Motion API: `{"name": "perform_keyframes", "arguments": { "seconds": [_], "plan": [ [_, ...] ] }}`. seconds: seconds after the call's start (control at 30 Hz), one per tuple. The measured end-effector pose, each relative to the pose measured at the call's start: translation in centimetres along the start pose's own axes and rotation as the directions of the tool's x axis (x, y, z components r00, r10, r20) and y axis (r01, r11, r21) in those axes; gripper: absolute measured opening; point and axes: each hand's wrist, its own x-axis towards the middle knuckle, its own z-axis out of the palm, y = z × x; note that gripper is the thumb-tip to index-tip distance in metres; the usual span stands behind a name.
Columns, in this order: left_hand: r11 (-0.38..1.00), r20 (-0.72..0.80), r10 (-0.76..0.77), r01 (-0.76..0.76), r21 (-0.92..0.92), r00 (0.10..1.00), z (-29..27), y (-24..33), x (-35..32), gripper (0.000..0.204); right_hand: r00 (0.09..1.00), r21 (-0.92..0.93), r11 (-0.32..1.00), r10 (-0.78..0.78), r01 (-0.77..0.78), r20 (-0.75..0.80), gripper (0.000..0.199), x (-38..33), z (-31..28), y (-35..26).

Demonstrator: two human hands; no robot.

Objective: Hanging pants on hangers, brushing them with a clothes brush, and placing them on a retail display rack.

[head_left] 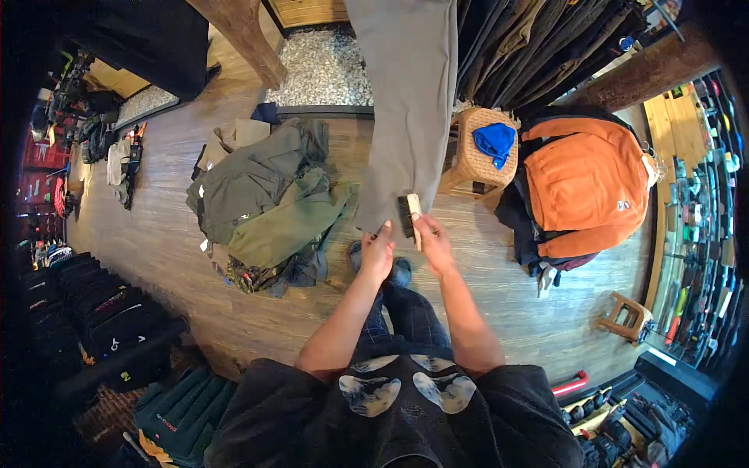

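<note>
The landmark was the grey trouser leg (409, 101), a smooth woven panel that hung straight down from the top of the view.

Far to its left, dark folded garments (94, 312) lay in rows on a low shelf. Nearer on the left, a crumpled heap of olive-green jackets (265, 199) lay on the wood-plank floor (156, 242), soft and creased. Behind the heap, beside the leg's upper part, a rectangular bed of pale pebbles (324, 70) was set into the floor.

At the leg's lower hem, the left hand (378, 253) pinched the fabric edge between thumb and fingers and held it taut. Just right of it, touching the same hem, the right hand (431, 240) was closed around a clothes brush (409, 215): a small rectangular block with a pale wooden back and dark bristles, its bristle face set against the cloth.

To the right of the leg stood a woven wicker stool (472, 160), cube-shaped, with a crumpled blue cloth (495, 142) on top. Further right, an orange padded jacket (585, 183) hung over darker garments. Lower right of the leg, well apart, a small wooden stool (624, 316) stood on the floor.
</note>
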Motion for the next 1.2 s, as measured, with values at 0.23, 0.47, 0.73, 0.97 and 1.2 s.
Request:
{"name": "perform_keyframes", "arguments": {
  "seconds": [0.23, 0.47, 0.73, 0.97, 1.2],
  "plan": [
    [0.997, 0.103, 0.006, 0.002, -0.078, 0.995, -2.3, -1.3, -0.2, 0.024, 0.599, -0.441, 0.421, -0.673, 0.793, 0.434, 0.031, -2.5, -1.3, -2.3],
    [0.991, 0.03, 0.016, -0.02, 0.135, 0.999, 1.2, -0.6, -1.5, 0.024, 0.638, -0.71, 0.315, -0.731, 0.63, 0.242, 0.032, 5.6, -5.5, -3.6],
    [0.964, 0.05, 0.055, -0.066, 0.256, 0.997, 2.9, -0.4, -1.4, 0.022, 0.654, -0.725, 0.365, -0.741, 0.584, 0.154, 0.021, 8.5, -3.8, -3.3],
    [0.969, 0.087, -0.011, -0.011, 0.248, 0.996, 2.0, 0.3, -1.2, 0.02, 0.668, -0.825, 0.336, -0.741, 0.455, 0.066, 0.032, 9.1, -3.2, -3.4],
    [0.967, 0.086, 0.025, -0.046, 0.252, 0.996, 1.3, 0.9, -1.2, 0.023, 0.634, -0.739, 0.232, -0.704, 0.632, 0.321, 0.029, 8.7, -3.4, -3.5]
  ]
}}
